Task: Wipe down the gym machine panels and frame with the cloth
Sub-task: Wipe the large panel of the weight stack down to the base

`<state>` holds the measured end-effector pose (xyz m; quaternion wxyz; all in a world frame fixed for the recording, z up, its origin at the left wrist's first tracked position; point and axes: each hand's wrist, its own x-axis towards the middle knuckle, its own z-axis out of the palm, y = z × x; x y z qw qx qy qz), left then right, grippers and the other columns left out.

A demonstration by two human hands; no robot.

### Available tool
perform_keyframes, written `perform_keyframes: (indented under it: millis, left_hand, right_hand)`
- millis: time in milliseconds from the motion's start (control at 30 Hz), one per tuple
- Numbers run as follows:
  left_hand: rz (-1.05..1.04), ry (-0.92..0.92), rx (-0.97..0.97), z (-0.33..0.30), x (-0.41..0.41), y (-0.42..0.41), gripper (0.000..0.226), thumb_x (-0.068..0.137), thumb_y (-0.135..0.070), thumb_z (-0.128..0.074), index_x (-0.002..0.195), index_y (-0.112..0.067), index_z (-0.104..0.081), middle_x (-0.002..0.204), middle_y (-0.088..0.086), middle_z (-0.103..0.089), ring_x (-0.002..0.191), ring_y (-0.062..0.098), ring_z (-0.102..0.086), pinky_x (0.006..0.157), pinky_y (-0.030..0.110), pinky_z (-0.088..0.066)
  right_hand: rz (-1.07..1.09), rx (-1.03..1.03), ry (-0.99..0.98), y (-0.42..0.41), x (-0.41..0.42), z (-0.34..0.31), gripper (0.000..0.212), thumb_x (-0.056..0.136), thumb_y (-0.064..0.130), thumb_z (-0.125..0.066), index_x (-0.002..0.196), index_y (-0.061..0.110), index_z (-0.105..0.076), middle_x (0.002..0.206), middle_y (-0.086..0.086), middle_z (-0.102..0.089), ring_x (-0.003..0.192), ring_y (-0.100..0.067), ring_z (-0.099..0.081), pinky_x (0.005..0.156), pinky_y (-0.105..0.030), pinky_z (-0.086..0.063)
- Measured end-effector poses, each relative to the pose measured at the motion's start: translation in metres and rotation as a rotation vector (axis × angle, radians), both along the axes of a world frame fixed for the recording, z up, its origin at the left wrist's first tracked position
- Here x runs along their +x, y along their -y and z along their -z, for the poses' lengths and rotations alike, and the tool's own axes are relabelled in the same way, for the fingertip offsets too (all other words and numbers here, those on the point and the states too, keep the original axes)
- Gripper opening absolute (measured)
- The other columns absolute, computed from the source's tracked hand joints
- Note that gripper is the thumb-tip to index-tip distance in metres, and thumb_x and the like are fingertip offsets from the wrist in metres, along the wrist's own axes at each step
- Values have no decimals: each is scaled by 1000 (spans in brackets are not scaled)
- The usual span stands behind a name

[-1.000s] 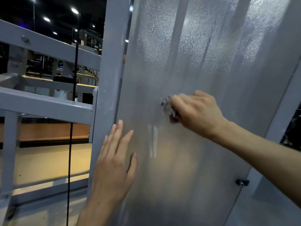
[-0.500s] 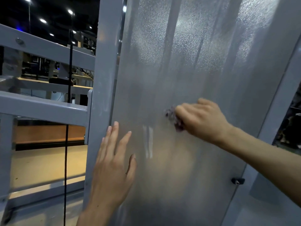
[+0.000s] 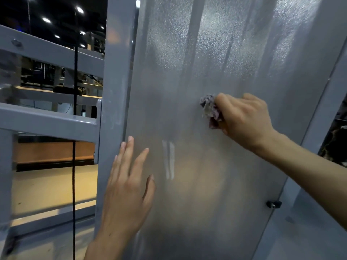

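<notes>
both hands are on the tall frosted translucent grey machine panel [image 3: 216, 53], seen from the head camera. right hand [image 3: 246, 119], at about 3 o'clock from the frame centre, has its fingers curled round a small crumpled purple-and-white cloth [image 3: 210, 110] and presses the wad against the panel. left hand [image 3: 127, 186], at about 7 o'clock, lies flat with straight, spread fingers on the panel's left edge beside the grey painted upright post of the frame [image 3: 116, 91]; it grasps nothing.

compared with half a second ago, the cloth hand has slid to the right and a little upward across the panel, while the flat hand has kept its place at the edge. a second ago the wad sat nearer the panel's middle line, so the stroke reads as a sideways pass over the mid band. my judgement: this band is being worked, and the upper panel at 12 o'clock, the lower part at 6 o'clock and the frame bars are probably not yet done.

around: two pale vertical streaks [image 3: 169, 160] show on the panel between the hands, just right of the left thumb; whether they are smears or reflections i cannot tell. a small black fastener knob [image 3: 273, 204] sits on the panel's right edge at 4 o'clock and could snag the wad on a downward pass. at 9 o'clock grey horizontal frame rails [image 3: 47, 122] join the post, and a thin black cable [image 3: 74, 166] hangs in front of them, which would get in the way of wiping there.
</notes>
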<state>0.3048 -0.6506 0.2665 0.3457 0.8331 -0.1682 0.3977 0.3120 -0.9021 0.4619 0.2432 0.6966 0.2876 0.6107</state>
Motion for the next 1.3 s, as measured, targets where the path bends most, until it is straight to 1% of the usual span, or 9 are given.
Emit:
perform_keyframes:
  millis: [200, 367, 533, 600, 733, 800, 967, 1133, 1300]
  left_hand:
    - [-28, 34, 8, 0, -1, 3, 67, 91, -16, -70, 154, -18, -44, 173, 3, -13, 160, 19, -6, 126, 53, -22]
    - [-8, 109, 77, -2, -5, 13, 63, 93, -24, -56, 154, -16, -45, 172, 0, -17, 160, 19, -9, 128, 47, -16]
    - [98, 238, 180, 0, -12, 40, 63, 93, -28, -52, 154, -13, -46, 168, 0, -29, 158, 23, -19, 125, 46, -18]
    - [128, 284, 214, 3, -15, 52, 62, 92, -29, -52, 151, -11, -50, 166, 0, -35, 156, 25, -25, 123, 48, -23]
    - [131, 322, 295, 11, -16, 68, 63, 90, -31, -56, 149, -10, -53, 164, 1, -38, 156, 27, -26, 122, 48, -25]
    - [128, 319, 326, 13, -16, 71, 65, 89, -32, -56, 150, -10, -51, 165, 2, -36, 156, 26, -24, 122, 48, -23]
    - [124, 288, 369, 15, -15, 75, 69, 88, -35, -55, 152, -9, -49, 166, 3, -34, 156, 22, -25, 121, 47, -24]
    - [126, 274, 391, 19, -14, 77, 68, 90, -36, -53, 153, -9, -47, 166, 4, -33, 155, 19, -28, 120, 46, -25]
    - [108, 263, 395, 21, -12, 81, 69, 87, -38, -53, 149, -9, -52, 164, 5, -38, 151, 20, -36, 116, 47, -28]
  right_hand:
    - [-9, -226, -82, 8, 0, 46, 30, 87, 4, -63, 86, 22, -39, 64, -5, -43, 47, -28, -46, 49, -36, -33]
    - [15, 24, -8, 9, -6, 1, 36, 84, 26, -72, 86, 22, -37, 62, -6, -50, 47, -33, -50, 47, -33, -34]
    - [-18, -180, -81, 12, -4, 51, 35, 83, 4, -66, 87, 23, -37, 63, -5, -44, 47, -29, -47, 49, -35, -31]
    - [7, -205, -63, 15, -5, 40, 32, 87, 5, -63, 87, 24, -36, 63, -5, -45, 47, -29, -48, 49, -35, -31]
    - [21, 30, -19, 17, -9, 4, 36, 83, 27, -73, 88, 23, -38, 64, -6, -55, 50, -34, -53, 47, -34, -36]
    - [10, 35, -30, 16, -7, 18, 36, 83, 24, -75, 88, 23, -40, 65, -6, -54, 50, -34, -54, 47, -35, -37]
    - [5, -183, -68, 23, -8, 39, 31, 89, 9, -63, 86, 24, -36, 64, -4, -45, 48, -28, -49, 50, -36, -31]
    - [37, 85, -21, 28, -14, -3, 39, 77, 21, -75, 88, 22, -38, 65, -7, -55, 50, -35, -50, 49, -31, -32]
    - [-5, -127, -135, 34, -14, 58, 30, 86, 9, -67, 85, 23, -40, 64, -4, -46, 47, -28, -47, 50, -35, -31]
